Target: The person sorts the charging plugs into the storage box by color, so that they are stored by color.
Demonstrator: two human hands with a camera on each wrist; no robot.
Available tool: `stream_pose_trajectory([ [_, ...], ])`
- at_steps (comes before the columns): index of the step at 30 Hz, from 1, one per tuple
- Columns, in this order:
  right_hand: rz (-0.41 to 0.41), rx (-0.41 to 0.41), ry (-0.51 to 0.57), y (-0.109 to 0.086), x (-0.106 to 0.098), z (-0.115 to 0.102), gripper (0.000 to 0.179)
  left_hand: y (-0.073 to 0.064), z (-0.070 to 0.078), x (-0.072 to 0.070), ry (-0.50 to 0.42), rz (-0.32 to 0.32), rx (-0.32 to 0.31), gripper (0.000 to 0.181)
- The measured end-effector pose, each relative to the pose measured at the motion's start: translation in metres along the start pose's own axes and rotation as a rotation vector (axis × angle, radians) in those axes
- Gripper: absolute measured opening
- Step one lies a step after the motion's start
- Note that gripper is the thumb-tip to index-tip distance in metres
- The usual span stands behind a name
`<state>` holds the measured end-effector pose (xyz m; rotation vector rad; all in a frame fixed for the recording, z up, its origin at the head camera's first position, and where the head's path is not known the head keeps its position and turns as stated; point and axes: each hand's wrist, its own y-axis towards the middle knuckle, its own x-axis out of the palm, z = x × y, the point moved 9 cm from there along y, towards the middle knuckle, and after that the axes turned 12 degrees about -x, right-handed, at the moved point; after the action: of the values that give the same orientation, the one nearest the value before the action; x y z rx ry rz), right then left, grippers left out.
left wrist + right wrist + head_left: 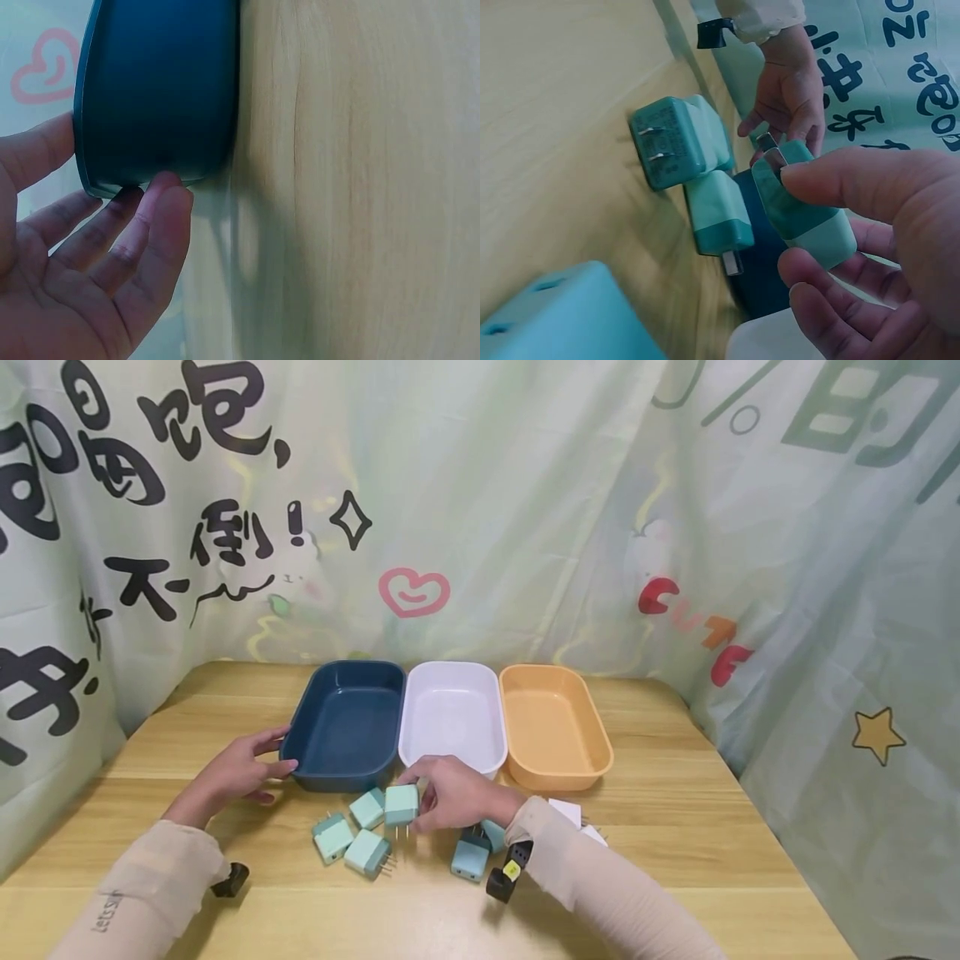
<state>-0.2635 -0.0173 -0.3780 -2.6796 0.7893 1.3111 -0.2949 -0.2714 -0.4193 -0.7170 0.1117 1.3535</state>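
My right hand (453, 793) pinches a light green wall charger (401, 804) between thumb and fingers, above the table by the front of the white tray (453, 727). In the right wrist view the held charger (825, 236) has its metal prongs near the thumb. The fingers of my left hand (243, 767) touch the outer wall of the dark blue tray (345, 727) at its left side. In the left wrist view these fingers look loosely extended. Several more green chargers (332, 837) lie on the table just below the held one.
An orange tray (555, 727) stands to the right, in a row with the other two. Blue chargers (470, 857) and white chargers (566, 811) lie around my right forearm, partly hidden by it. A printed curtain (510, 510) hangs behind the wooden table (675, 827).
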Motion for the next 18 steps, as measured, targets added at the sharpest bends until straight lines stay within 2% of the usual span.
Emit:
stream_pose_trajectory([
  [10,0.049,-0.020,-0.035,0.007,-0.010,-0.002,0.055,-0.002,0.001,0.002,-0.009,-0.004,0.010,0.080],
  [18,0.092,-0.030,-0.008,0.015,-0.009,-0.001,0.054,-0.001,0.000,0.001,-0.001,0.001,-0.001,0.080],
])
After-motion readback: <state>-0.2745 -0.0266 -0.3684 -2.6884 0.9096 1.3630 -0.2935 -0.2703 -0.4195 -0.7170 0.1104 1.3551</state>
